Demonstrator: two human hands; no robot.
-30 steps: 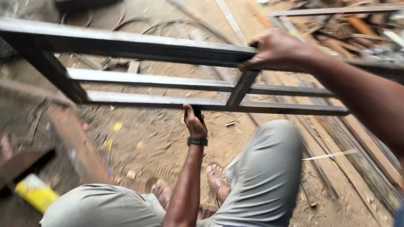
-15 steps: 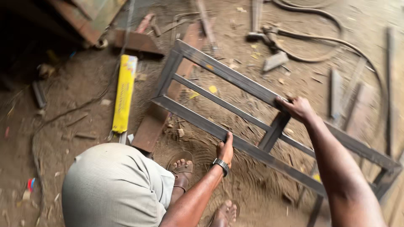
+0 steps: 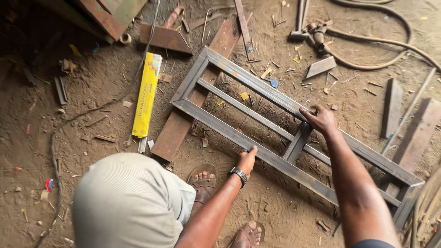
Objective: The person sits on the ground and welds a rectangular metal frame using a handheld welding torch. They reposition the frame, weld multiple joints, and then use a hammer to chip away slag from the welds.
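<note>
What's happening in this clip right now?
A person crouched on a dirt workshop floor has both hands on a rectangular steel frame lying flat on the ground. The left hand rests on the near long rail, and the right hand grips the far rail near a short cross piece. A long yellow box lies to the left of the frame, a rusty flat plate passes under its corner, and metal offcuts and a hose are scattered around.
</note>
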